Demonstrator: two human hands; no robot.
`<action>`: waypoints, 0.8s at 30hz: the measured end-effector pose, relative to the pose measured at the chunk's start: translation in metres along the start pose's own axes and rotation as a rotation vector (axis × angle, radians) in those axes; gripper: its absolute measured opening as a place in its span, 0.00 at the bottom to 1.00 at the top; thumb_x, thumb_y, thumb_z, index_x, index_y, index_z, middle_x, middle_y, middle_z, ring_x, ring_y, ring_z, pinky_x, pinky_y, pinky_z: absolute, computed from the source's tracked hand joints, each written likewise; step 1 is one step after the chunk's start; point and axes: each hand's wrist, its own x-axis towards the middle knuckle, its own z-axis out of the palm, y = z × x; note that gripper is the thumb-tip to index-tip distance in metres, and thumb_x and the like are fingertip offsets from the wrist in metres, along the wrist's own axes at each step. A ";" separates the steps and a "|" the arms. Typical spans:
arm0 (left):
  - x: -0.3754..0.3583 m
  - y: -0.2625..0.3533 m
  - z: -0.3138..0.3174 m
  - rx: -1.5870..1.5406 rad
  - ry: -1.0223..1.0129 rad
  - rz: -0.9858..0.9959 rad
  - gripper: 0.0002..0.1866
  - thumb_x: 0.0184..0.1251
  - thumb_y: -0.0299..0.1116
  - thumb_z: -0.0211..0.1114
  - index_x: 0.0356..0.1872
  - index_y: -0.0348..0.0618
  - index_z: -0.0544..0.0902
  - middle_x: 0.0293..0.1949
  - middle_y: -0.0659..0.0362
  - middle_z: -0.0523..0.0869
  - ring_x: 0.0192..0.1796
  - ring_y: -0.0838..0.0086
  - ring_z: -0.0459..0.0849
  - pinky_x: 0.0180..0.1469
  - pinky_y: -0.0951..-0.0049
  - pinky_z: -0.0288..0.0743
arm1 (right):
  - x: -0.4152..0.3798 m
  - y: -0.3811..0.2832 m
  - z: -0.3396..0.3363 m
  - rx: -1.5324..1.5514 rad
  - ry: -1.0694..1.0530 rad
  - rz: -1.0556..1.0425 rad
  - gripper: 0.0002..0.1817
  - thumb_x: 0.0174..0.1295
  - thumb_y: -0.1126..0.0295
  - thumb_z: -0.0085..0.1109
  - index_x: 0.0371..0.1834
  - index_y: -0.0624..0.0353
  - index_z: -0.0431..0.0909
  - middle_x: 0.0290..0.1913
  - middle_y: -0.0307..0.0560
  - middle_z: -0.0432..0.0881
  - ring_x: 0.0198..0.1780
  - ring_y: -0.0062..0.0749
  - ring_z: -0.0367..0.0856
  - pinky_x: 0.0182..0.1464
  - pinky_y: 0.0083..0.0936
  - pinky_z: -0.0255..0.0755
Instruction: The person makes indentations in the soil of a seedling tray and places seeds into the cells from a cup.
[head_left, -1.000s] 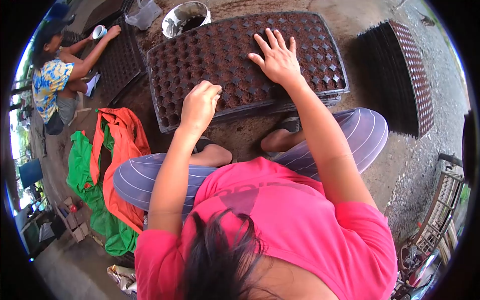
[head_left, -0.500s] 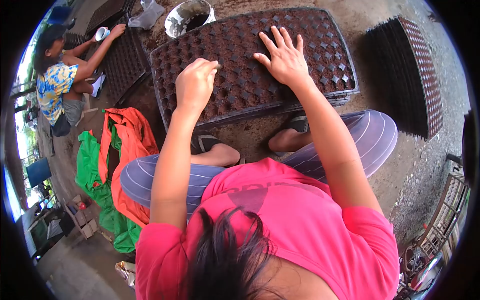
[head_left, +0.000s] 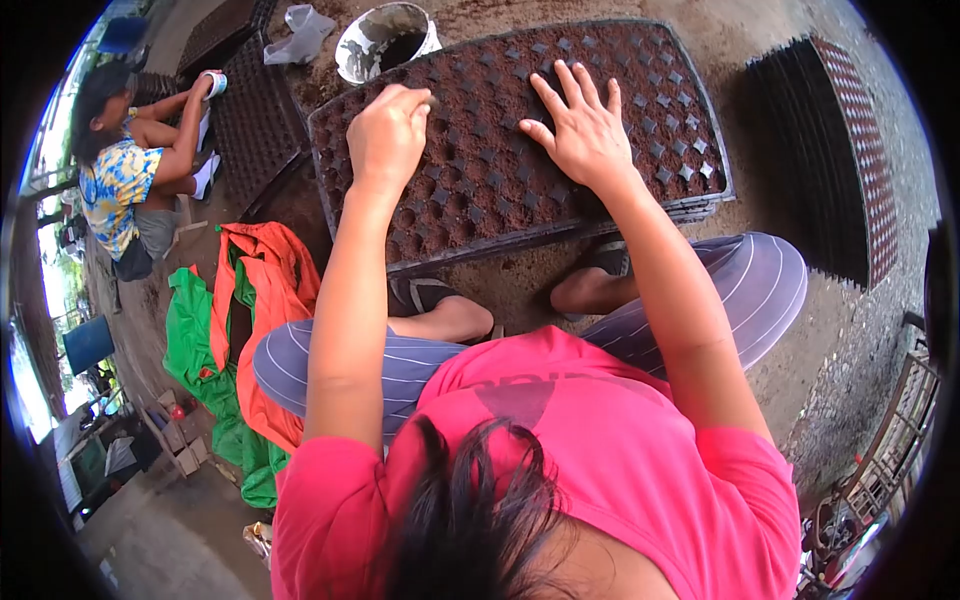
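Note:
A black seedling tray [head_left: 480, 215] filled with dark brown soil lies on top of a stack of trays in front of me. My left hand [head_left: 388, 135] is closed over the tray's left part, its thumb and fingers pinched round a small dull object that pokes out at the fingertips and is too small to name. Round hollows show in the soil near it. My right hand [head_left: 585, 130] lies flat on the tray right of its middle, fingers spread, holding nothing.
A soil-smeared white bucket [head_left: 388, 45] and a plastic bag [head_left: 300, 35] stand beyond the tray. Stacked trays [head_left: 825, 160] rise at the right. At the left, another person [head_left: 125, 185] holds a white cup beside more trays [head_left: 250, 130]; orange and green cloth [head_left: 265, 290] lies nearer.
The view has shifted slightly. My left hand has moved a little up the tray, still pinched; my right hand stays spread. The other person's hands have come together at the cup.

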 end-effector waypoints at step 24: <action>0.076 -0.020 0.039 0.088 -0.047 -0.001 0.07 0.68 0.33 0.68 0.41 0.49 0.91 0.44 0.59 0.90 0.47 0.57 0.90 0.49 0.57 0.84 | 0.002 -0.005 -0.007 0.024 -0.019 -0.002 0.40 0.73 0.33 0.48 0.83 0.42 0.65 0.85 0.51 0.58 0.86 0.48 0.51 0.83 0.65 0.40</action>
